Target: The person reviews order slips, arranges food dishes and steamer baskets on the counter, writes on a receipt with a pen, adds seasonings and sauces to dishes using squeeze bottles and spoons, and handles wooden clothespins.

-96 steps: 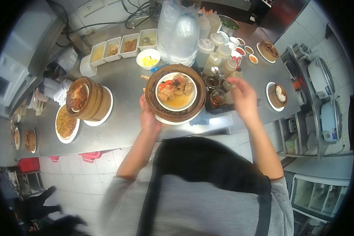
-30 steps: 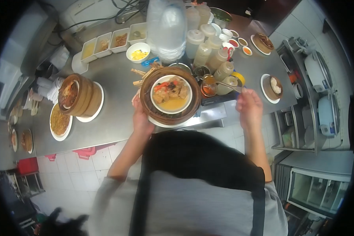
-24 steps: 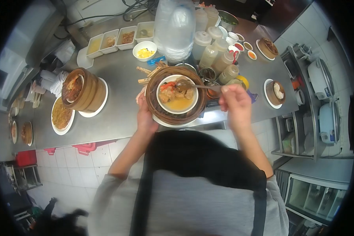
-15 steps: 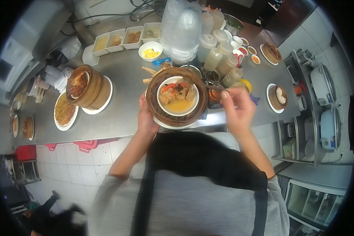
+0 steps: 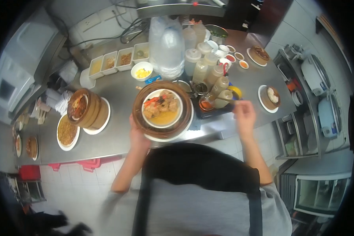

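My left hand point(image 5: 139, 135) is closed on the near left side of a bamboo steamer point(image 5: 139, 115). Inside the steamer sits a white bowl point(image 5: 177, 120) of meat pieces in yellow broth point(image 5: 163, 119), topped with red strips and dark bits. A white plate point(image 5: 187, 128) lies beneath the steamer. Over to the right, my right hand point(image 5: 245, 114) pinches the handle end of a spoon point(image 5: 229, 101). The spoon's far end points left toward a container of orange-red sauce point(image 5: 205, 104), and I cannot tell whether it touches the sauce.
Squeeze bottles point(image 5: 214, 76) stand behind the sauce. To the left are stacked steamers point(image 5: 92, 110) and a plate of yellow food point(image 5: 67, 132). White tubs point(image 5: 124, 59), a bowl of yellow bits point(image 5: 142, 71) and a bundle of plastic bags point(image 5: 167, 49) line the back. Another steamer point(image 5: 272, 98) sits right.
My right hand has drawn the spoon away from the bowl to the right, toward the sauce container. My left hand stays on the steamer, which appears tilted more. The camera view has shifted.
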The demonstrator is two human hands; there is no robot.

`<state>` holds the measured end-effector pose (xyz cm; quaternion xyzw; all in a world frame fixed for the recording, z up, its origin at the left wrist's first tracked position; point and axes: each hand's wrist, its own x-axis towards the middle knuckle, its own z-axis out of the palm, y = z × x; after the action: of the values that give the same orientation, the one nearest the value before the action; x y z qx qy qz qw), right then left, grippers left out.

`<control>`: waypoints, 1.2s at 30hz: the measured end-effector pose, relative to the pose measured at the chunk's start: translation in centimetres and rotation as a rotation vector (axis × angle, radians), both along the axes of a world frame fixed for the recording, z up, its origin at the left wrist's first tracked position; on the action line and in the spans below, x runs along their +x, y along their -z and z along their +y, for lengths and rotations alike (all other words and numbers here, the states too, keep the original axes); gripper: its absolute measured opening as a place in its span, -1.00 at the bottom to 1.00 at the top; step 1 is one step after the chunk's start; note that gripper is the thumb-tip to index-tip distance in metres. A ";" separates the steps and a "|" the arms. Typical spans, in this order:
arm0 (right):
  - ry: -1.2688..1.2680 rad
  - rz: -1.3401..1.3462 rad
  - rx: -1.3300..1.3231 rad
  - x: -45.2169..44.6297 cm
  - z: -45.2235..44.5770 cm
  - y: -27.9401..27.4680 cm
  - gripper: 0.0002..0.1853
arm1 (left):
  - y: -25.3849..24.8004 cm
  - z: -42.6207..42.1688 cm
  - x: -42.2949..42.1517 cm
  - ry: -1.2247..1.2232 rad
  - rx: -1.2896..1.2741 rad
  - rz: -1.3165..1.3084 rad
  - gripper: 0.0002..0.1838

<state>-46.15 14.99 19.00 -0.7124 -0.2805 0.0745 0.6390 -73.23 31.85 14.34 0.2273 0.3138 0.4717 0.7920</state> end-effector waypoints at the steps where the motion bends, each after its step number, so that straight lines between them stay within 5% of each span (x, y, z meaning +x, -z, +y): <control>1: 0.007 -0.226 -0.068 0.1 0.3 0.6 -0.85 | -0.1 0.0 -0.3 -0.018 0.005 0.015 -0.60; 5: 0.015 -0.631 -0.402 0.5 2.3 2.7 -0.84 | -0.1 0.0 -1.3 -0.004 0.052 0.074 -0.60; 10: -0.056 -0.623 -0.404 0.6 0.6 0.5 -0.84 | -3.5 -1.4 0.6 0.130 0.097 0.117 -0.61; 13: -0.102 -0.241 -0.181 3.6 -2.1 -0.2 -0.87 | -4.8 -2.7 3.1 0.271 0.151 0.051 -0.60; 15: -0.113 0.292 -0.009 7.6 -5.1 0.0 -0.79 | -5.5 -4.0 5.4 0.367 0.195 -0.001 -0.55; 19: 0.247 0.965 0.460 18.3 -9.6 6.7 -0.72 | -7.4 -7.5 11.6 0.397 0.120 0.009 -0.54; 22: 0.302 1.453 0.565 26.6 -11.9 15.3 -0.71 | -7.6 -10.8 16.8 0.413 0.086 0.064 -0.56; 26: 0.130 1.359 0.715 30.7 -10.8 18.9 -0.60 | -7.3 -15.7 25.5 0.335 0.001 0.157 -0.57; 28: 0.121 1.514 0.780 33.2 -10.8 18.9 -0.60 | -7.0 -18.1 29.6 0.301 -0.039 0.174 -0.56; 32: 0.061 1.374 0.569 37.7 -11.7 17.9 -0.63 | -2.4 -20.5 35.7 0.331 -0.026 -0.039 -0.53; 33: -0.119 1.441 0.635 41.9 -11.4 23.8 -0.68 | -1.3 -21.1 37.0 0.314 0.000 -0.016 -0.54; 36: -0.058 1.362 0.383 43.7 -13.9 17.3 -0.60 | 0.3 -22.3 41.0 0.341 0.011 -0.058 -0.66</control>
<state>-2.49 1.07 1.72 -0.3748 0.1547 0.4698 0.7841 -32.23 9.56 14.06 0.2679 0.2450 0.3387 0.8680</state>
